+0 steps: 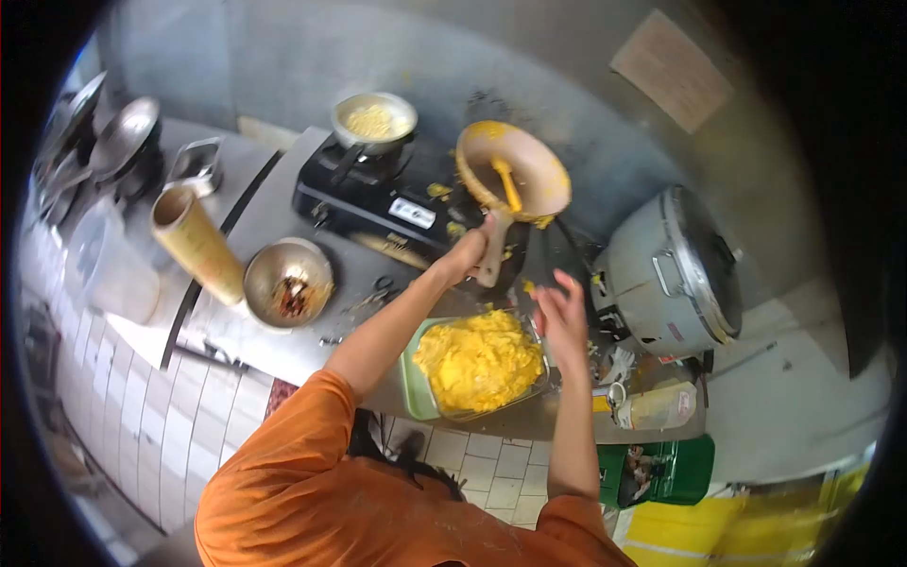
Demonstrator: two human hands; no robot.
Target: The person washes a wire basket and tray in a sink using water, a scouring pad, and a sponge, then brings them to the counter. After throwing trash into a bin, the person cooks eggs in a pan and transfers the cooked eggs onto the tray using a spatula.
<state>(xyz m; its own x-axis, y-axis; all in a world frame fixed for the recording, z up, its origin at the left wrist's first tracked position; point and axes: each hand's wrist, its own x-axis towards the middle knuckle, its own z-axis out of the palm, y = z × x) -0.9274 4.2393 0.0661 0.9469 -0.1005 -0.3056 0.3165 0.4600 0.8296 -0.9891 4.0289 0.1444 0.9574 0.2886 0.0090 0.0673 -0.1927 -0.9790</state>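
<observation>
My left hand (470, 253) is wrapped round the handle of a pale pan (548, 170), which is tilted over the right end of the black stove. Inside the pan, smeared with yellow, lies a yellow spatula (506, 181). My right hand (564, 307) is raised with its fingers apart, holding nothing, below the pan and beside the tray's upper right corner. A heap of yellow food (482, 361) fills a clear tray on the counter between my forearms. A green board or lid (416, 383) shows at the tray's left side.
A small pan of pale pieces (373, 121) stands on the black stove (364, 203). Left are a metal bowl (288, 282), a tall tan cylinder (198, 244) and a clear container (111, 260). Right are a large lidded pot (661, 274), a clear jug (658, 406) and a green bin (687, 471).
</observation>
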